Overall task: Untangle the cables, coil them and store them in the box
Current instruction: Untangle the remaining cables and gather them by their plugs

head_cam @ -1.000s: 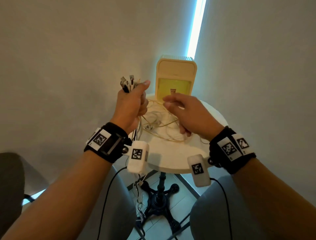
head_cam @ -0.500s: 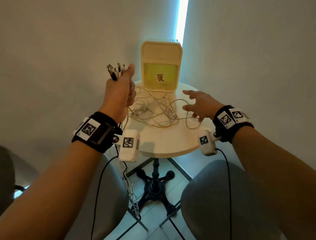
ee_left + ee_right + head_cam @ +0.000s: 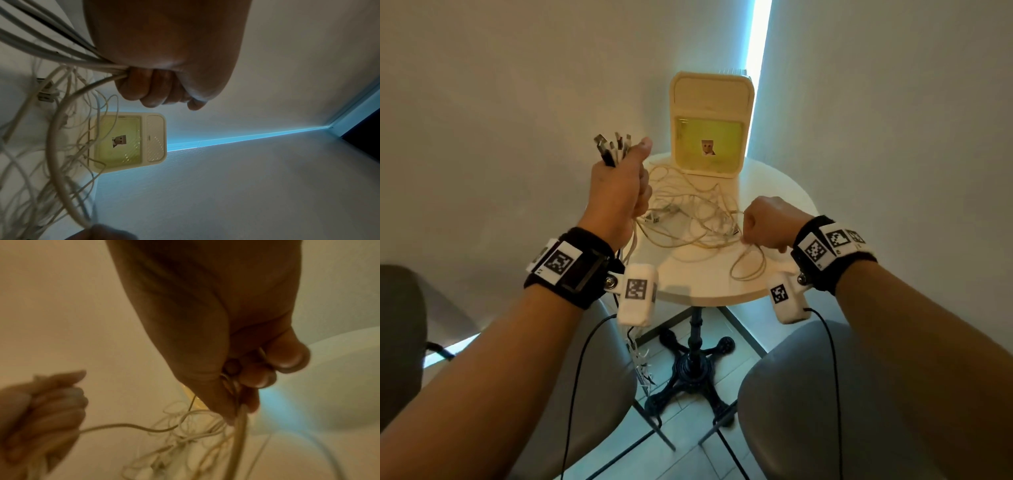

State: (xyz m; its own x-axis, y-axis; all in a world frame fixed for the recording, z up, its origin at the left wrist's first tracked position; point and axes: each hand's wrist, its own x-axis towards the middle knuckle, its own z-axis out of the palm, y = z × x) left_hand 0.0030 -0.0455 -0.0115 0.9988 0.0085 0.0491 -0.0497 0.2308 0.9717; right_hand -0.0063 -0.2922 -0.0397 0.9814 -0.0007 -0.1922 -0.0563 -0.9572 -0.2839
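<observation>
A tangle of pale cables [image 3: 688, 219] lies on the round white table [image 3: 709, 277]. My left hand [image 3: 619, 192] is raised over the table's left edge and grips a bundle of cable ends, their plugs [image 3: 613, 145] sticking up above the fist. The left wrist view shows those cables [image 3: 86, 65] running into the curled fingers [image 3: 152, 91]. My right hand [image 3: 767, 222], fisted near the table's right front, holds cable strands [image 3: 238, 426] from the tangle. The cream box [image 3: 710, 126] stands open at the back of the table, its yellow-green inside facing me.
The table stands on a black pedestal base [image 3: 688, 370] in a corner between pale walls. Grey seats [image 3: 592, 394] sit left and right below my arms. Thin black wires hang from the wrist cameras. A bright light strip [image 3: 756, 51] runs up the corner.
My right hand has moved from in front of the box down to the table's right front and closed on cable strands. The left hand still holds the raised bundle.
</observation>
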